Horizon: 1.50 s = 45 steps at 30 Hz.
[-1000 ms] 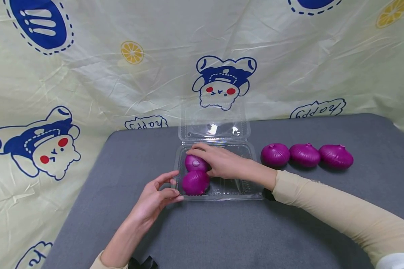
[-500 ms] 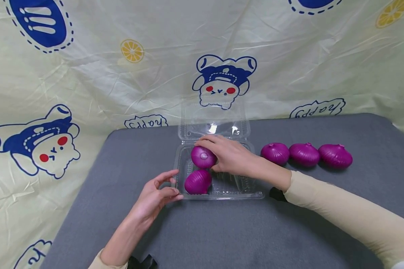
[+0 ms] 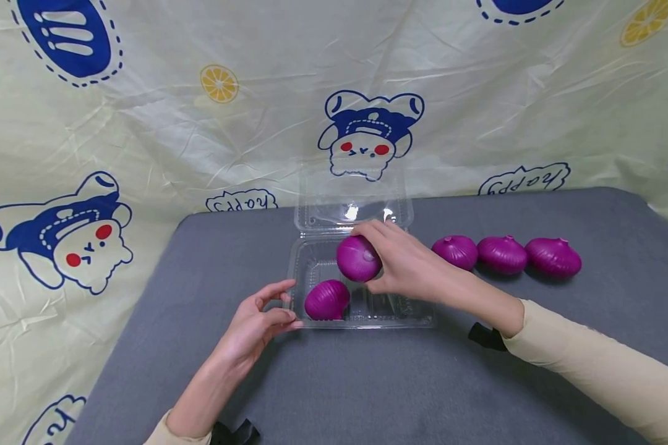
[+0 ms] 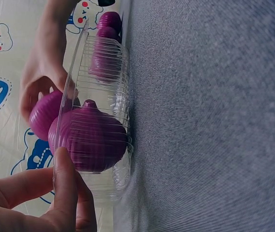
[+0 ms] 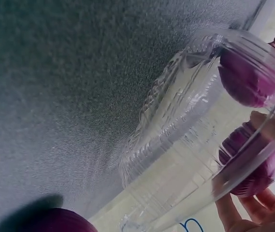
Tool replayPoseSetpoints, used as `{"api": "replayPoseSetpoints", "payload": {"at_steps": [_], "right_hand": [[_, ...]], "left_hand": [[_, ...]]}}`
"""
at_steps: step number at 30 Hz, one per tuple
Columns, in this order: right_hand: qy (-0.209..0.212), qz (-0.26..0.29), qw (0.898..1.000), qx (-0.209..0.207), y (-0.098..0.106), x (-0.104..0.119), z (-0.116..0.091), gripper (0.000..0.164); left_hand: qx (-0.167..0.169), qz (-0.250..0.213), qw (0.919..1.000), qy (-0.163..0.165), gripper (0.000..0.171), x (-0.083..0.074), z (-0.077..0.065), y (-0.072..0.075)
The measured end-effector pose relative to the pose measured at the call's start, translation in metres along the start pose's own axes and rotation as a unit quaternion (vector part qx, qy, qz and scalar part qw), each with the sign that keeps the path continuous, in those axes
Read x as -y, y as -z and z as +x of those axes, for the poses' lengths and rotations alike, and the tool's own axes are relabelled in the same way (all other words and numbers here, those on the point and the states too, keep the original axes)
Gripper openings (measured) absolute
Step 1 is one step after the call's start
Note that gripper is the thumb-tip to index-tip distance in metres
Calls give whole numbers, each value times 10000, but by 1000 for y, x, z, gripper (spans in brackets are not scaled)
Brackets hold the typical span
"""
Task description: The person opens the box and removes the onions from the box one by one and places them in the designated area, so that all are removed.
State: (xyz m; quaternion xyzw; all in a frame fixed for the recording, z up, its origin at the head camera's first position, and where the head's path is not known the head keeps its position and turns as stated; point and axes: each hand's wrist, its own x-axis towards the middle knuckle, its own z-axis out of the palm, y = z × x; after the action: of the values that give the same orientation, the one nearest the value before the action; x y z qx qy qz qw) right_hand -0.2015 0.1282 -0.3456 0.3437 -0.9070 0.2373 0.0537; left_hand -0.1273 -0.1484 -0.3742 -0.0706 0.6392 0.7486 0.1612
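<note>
A red onion (image 3: 358,258) is in my right hand (image 3: 412,262), gripped between the fingers and thumb over the clear plastic container (image 3: 378,324). The left wrist view shows this held onion (image 4: 44,115) partly above the container's rim. A second red onion (image 3: 326,300) lies in the container's near left corner. My left hand (image 3: 256,324) pinches the container's left rim near that corner; in the left wrist view its thumb and fingers (image 4: 65,181) meet at the rim. The hinged lid (image 3: 353,213) stands raised at the back.
Three more red onions, the left one (image 3: 455,252), the middle one (image 3: 502,255) and the right one (image 3: 553,258), sit in a row right of the container. A grey cloth (image 3: 345,383) covers the table. A printed curtain (image 3: 267,142) hangs behind.
My right hand has lifted its onion from the container's left side and moved it right. The other onion inside has shifted slightly. My left hand stays at the rim.
</note>
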Motion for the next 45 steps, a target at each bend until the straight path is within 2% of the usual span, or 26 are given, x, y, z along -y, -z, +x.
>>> {"api": "replayPoseSetpoints", "payload": {"at_steps": [5,15,20,29,37,45], "right_hand": [[-17,145,9999,2,3,1,-12,87],[-22,5,10000,-30,17,8,-39,90],[-113,-18,9999,-30,22,4,-56,91],[109,-235,9996,-91,33,-6,-79,85],[259,-514,9975,-419,44,-10,-101,91],[84,-646,9946,-810,49,-16,-127,94]], "left_hand": [[-8,-13,10000,6,58,1,0,0],[-16,-2,10000,25,59,1,1,0],[-19,-3,10000,30,58,1,1,0],[23,5,10000,11,58,0,1,0],[-4,16,10000,-3,58,1,1,0],[7,10,10000,19,58,1,1,0]]}}
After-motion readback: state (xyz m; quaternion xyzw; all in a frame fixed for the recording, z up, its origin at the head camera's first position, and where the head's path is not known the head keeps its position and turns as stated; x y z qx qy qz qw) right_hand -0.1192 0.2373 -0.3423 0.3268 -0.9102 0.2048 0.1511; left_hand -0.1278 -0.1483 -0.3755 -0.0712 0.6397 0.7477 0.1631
